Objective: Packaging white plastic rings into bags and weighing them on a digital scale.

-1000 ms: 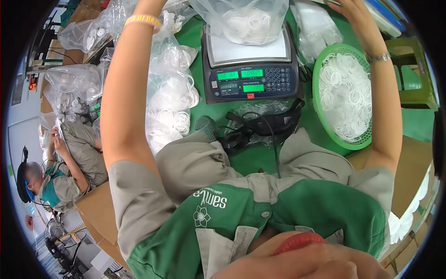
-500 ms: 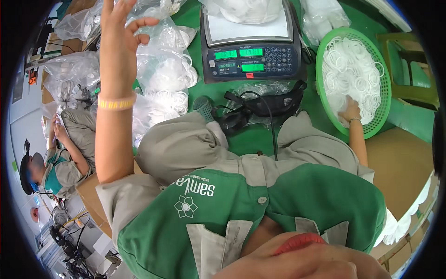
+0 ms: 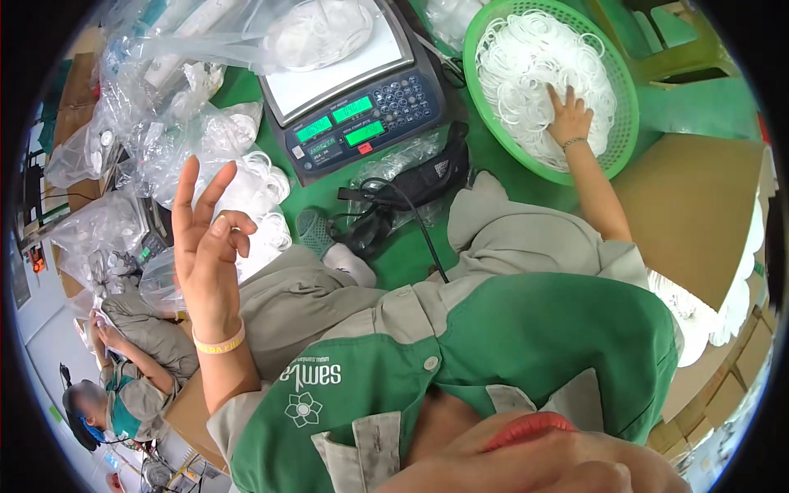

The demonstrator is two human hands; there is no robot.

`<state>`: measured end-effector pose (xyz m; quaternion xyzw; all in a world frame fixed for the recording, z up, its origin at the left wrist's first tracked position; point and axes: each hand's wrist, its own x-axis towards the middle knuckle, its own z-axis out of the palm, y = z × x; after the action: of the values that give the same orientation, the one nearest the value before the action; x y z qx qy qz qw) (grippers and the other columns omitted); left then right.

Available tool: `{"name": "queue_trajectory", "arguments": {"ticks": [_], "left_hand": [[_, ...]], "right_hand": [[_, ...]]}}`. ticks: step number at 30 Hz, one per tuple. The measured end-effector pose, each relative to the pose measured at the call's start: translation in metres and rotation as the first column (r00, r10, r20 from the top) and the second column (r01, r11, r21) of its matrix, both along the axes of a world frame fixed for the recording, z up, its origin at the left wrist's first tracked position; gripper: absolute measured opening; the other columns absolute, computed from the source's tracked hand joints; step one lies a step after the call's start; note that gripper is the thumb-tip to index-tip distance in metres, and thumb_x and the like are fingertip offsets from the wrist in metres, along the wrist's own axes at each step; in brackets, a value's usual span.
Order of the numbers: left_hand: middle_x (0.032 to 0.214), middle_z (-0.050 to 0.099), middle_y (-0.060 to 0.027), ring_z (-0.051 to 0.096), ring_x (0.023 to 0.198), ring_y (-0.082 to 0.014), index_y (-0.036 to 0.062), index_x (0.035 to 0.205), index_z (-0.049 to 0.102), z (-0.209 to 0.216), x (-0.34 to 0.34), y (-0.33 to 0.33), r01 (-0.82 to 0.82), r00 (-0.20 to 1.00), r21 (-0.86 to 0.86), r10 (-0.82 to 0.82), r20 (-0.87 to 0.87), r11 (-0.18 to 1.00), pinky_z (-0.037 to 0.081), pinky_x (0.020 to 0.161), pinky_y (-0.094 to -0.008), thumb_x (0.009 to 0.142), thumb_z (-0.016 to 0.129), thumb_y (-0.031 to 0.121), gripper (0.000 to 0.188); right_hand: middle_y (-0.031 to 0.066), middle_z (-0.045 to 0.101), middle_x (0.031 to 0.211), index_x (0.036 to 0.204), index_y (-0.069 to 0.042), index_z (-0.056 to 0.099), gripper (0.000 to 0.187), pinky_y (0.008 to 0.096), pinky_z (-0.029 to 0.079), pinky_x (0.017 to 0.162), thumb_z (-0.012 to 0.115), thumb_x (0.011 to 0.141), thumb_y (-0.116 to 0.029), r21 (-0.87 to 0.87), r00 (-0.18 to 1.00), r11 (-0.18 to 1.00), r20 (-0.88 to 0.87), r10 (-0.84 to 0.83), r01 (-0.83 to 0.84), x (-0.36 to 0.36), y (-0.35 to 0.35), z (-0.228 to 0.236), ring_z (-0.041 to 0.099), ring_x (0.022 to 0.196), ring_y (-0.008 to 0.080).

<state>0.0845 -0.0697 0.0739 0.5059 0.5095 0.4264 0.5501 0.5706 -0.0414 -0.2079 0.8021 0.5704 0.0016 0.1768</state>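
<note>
- Fingers of right hand (image 3: 569, 117) spread wide, pressed flat into white rings (image 3: 526, 74); nothing gripped. Rings fill green basket (image 3: 626, 107) at upper right.
- Left hand (image 3: 205, 246) raised in air, holding nothing; index + middle fingers up and apart, thumb and ring finger curled narrow toward each other. Yellow wristband (image 3: 220, 343) on wrist.
- Surface: green table top (image 3: 411, 251), cluttered. Brown cardboard sheet (image 3: 699, 214) at right, just beside basket.
- Room: workshop floor seen at lower left; second person (image 3: 123, 394) in grey/green uniform sits there, well apart from wearer's hands.
- Packages: clear plastic bags of rings (image 3: 246, 185) heaped behind left hand, more toward upper left. One clear bag (image 3: 316, 33) w/ rings lies on pan of counting scale.
- Counting scale (image 3: 362, 115) between bags and basket; green lit displays, dark keypad.
- Other: black cable bundle (image 3: 411, 193) below scale, betw. scale and wearer's knees.
- Obstruction: wearer's grey trouser knees (image 3: 493, 234) and green uniform (image 3: 509, 345) cover lower table.
</note>
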Motion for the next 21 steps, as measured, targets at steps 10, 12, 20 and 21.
{"name": "queue_trajectory", "arguments": {"ticks": [10, 12, 20, 21], "left_hand": [[0.122, 0.049, -0.0177, 0.055, 0.071, -0.0068, 0.0014, 0.132, 0.034, -0.009, 0.003, 0.018, -0.019, 0.987, 0.002, 0.019, -0.161, 1.000, 0.040, 0.054, -0.0152, 0.082, 0.051, 0.007, 0.053], [0.122, 0.049, -0.0176, 0.055, 0.071, -0.0069, 0.0013, 0.132, 0.034, -0.010, 0.001, 0.020, -0.030, 0.986, -0.001, 0.029, -0.163, 1.000, 0.040, 0.054, -0.0153, 0.082, 0.051, 0.007, 0.053], [0.120, 0.051, -0.0153, 0.054, 0.072, -0.0068, 0.0007, 0.130, 0.038, -0.010, 0.006, 0.027, -0.003, 0.984, -0.036, -0.004, -0.176, 0.999, 0.038, 0.055, -0.0165, 0.082, 0.050, 0.007, 0.049], [0.120, 0.051, -0.0150, 0.054, 0.072, -0.0068, 0.0006, 0.129, 0.039, -0.010, 0.005, 0.027, 0.008, 0.980, -0.046, -0.017, -0.199, 0.999, 0.038, 0.056, -0.0169, 0.082, 0.049, 0.007, 0.048]], "right_hand": [[0.0206, 0.036, 0.134, 0.139, -0.013, 0.018, 0.094, 0.0373, 0.031, 0.101, 0.071, 0.062, -0.025, -0.304, 0.601, 0.900, -0.797, -0.061, -0.312, -0.026, 0.097, -0.028, 0.032, 0.126, 0.0359], [0.0204, 0.040, 0.130, 0.136, -0.012, 0.025, 0.087, 0.0352, 0.034, 0.098, 0.070, 0.063, -0.025, -0.304, 0.608, 0.928, -0.785, -0.117, -0.215, -0.015, 0.124, -0.020, 0.036, 0.123, 0.0347], [0.0114, 0.017, 0.144, 0.131, -0.019, 0.031, 0.086, 0.0610, 0.024, 0.098, 0.076, 0.060, -0.037, -0.256, 0.960, 0.965, -0.280, -0.012, -0.063, -0.037, 0.121, -0.025, 0.012, 0.134, 0.0314], [0.0124, 0.014, 0.145, 0.132, -0.021, 0.031, 0.089, 0.0619, 0.021, 0.099, 0.077, 0.057, -0.037, -0.284, 0.956, 0.958, -0.291, -0.046, -0.040, -0.040, 0.119, -0.017, 0.008, 0.135, 0.0318]]}}
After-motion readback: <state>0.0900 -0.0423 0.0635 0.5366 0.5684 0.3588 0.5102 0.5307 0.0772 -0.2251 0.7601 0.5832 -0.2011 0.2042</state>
